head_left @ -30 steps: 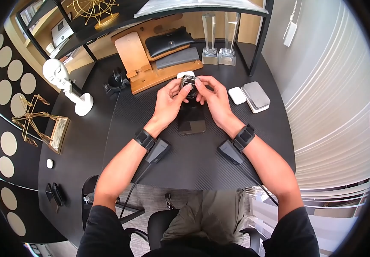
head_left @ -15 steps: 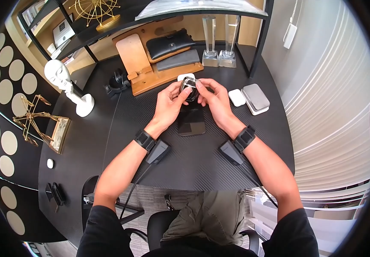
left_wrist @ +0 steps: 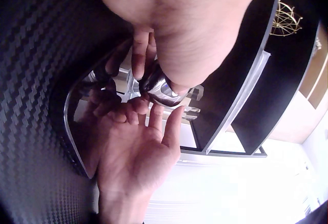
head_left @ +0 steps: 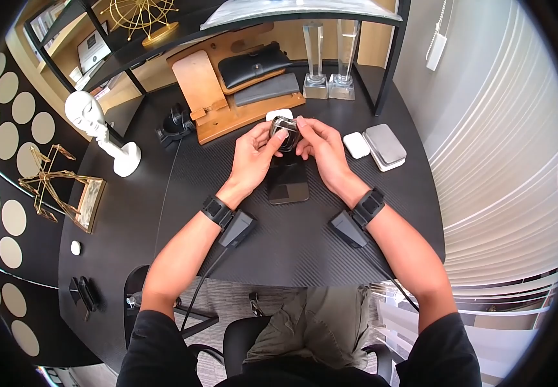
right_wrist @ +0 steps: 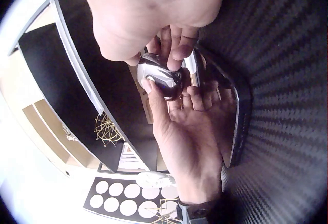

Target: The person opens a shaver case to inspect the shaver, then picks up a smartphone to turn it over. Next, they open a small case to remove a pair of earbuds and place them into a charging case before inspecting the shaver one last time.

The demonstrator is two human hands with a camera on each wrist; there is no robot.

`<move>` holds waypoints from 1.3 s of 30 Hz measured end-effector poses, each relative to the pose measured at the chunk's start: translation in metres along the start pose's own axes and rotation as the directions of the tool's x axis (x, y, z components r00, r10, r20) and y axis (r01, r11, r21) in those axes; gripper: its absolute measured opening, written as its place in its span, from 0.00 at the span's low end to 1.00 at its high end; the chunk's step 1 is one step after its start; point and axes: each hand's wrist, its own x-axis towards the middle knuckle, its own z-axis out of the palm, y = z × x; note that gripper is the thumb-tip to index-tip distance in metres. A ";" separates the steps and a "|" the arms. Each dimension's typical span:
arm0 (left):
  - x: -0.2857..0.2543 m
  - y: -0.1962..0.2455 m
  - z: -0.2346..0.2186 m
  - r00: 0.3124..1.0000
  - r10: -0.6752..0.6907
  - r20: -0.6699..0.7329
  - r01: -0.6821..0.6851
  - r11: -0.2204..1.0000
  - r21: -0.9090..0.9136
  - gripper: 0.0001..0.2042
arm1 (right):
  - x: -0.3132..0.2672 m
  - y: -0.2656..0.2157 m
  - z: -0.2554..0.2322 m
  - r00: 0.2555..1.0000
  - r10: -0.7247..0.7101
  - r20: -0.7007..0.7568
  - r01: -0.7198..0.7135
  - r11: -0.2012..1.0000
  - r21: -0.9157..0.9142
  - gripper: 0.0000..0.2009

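Little has moved: my right thumb sits slightly farther out on the glossy dark case [right_wrist: 166, 78]. Left hand [head_left: 251, 157] grips it, right hand [head_left: 328, 155] pinches its edge, above the phone [head_left: 289, 186]. I'd brace firmly left; slick shells slip.

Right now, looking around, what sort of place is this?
Probably an office or study: a black desk carries a wooden desk organizer, and slatted blinds hang to the person's right.
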 end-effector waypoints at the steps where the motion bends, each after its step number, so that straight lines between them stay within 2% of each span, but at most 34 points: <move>1: 0.000 0.000 0.000 1.000 0.000 0.000 0.000 1.000 0.000 0.18 | 0.000 0.000 -0.001 1.000 0.012 0.016 -0.012 1.000 -0.014 0.17; 12: 0.000 -0.001 0.000 1.000 0.000 0.022 -0.001 0.999 0.037 0.17 | -0.002 -0.001 0.001 0.999 -0.031 -0.009 0.030 0.997 -0.067 0.16; 14: 0.000 -0.001 0.000 1.000 -0.003 0.017 0.002 0.999 0.033 0.17 | 0.002 0.002 -0.002 0.993 0.006 -0.122 0.007 0.994 0.109 0.16; 15: -0.001 -0.001 0.000 1.000 -0.006 0.014 0.005 1.000 0.029 0.17 | 0.005 0.003 -0.007 0.994 0.019 -0.110 -0.004 0.991 0.135 0.16; 19: -0.001 -0.001 0.000 1.000 -0.012 0.013 0.011 1.000 0.026 0.17 | 0.003 0.001 -0.003 0.993 -0.018 -0.119 0.029 0.996 0.085 0.17; 21: -0.001 -0.001 0.000 1.000 0.001 0.011 -0.001 1.000 0.017 0.17 | -0.001 -0.001 0.000 0.999 -0.024 -0.027 0.024 1.000 -0.007 0.16; 24: -0.001 -0.001 0.000 1.000 -0.002 -0.002 0.002 1.000 0.012 0.17 | -0.001 0.000 -0.002 1.000 0.000 0.027 0.002 0.999 -0.045 0.16; 31: -0.001 0.002 0.000 1.000 0.004 -0.012 -0.004 1.000 -0.011 0.17 | -0.002 -0.006 0.000 0.999 0.033 0.020 -0.033 0.999 0.041 0.18; 34: 0.000 0.003 -0.001 0.998 -0.006 -0.057 0.000 0.995 -0.101 0.17 | -0.004 -0.006 0.004 1.000 0.002 0.030 0.000 0.998 -0.057 0.19; 36: 0.000 0.006 0.001 0.992 -0.061 -0.114 0.038 0.981 -0.193 0.17 | -0.007 -0.009 0.007 0.996 0.012 0.087 0.003 0.987 -0.162 0.22; 39: 0.000 0.005 -0.003 0.991 -0.110 -0.076 0.091 0.971 -0.223 0.15 | -0.006 -0.008 0.007 0.992 0.007 0.124 0.016 0.982 -0.187 0.21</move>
